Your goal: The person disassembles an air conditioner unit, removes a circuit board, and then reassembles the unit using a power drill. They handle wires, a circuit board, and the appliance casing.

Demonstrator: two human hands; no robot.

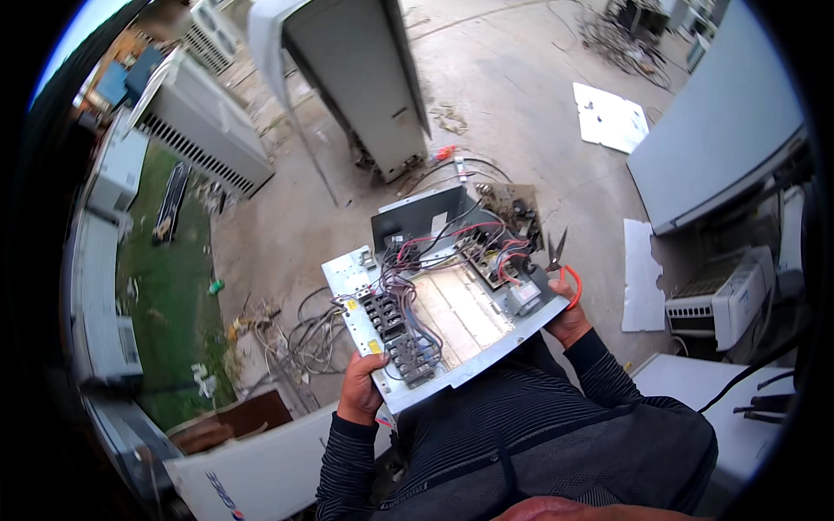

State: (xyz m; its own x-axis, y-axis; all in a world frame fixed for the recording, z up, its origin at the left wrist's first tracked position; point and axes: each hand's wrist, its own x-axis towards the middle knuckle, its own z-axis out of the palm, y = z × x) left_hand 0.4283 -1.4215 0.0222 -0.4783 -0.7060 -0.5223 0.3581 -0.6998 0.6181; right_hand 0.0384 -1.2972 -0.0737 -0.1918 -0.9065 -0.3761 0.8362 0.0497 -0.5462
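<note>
In front of my body I hold a metal electrical panel (465,366), tilted, with wires and parts facing up. My left hand (360,387) is closed on its left edge, the thumb beside black terminal blocks (401,340). At the right corner my right hand (568,323) grips the panel's edge and also has red-handled scissors (571,285), blades pointing away from me. A bundle of dark wires (408,300) runs across the panel to a circuit board with red wires (504,260). The right fingers are partly hidden under the panel.
A tall grey appliance casing (352,78) stands ahead, with a vented white unit (208,122) to its left. Loose cables (308,339) lie on the ground at left. A large pale cabinet (721,122) and a white vented unit (723,295) are on the right, near white foam sheets (641,282).
</note>
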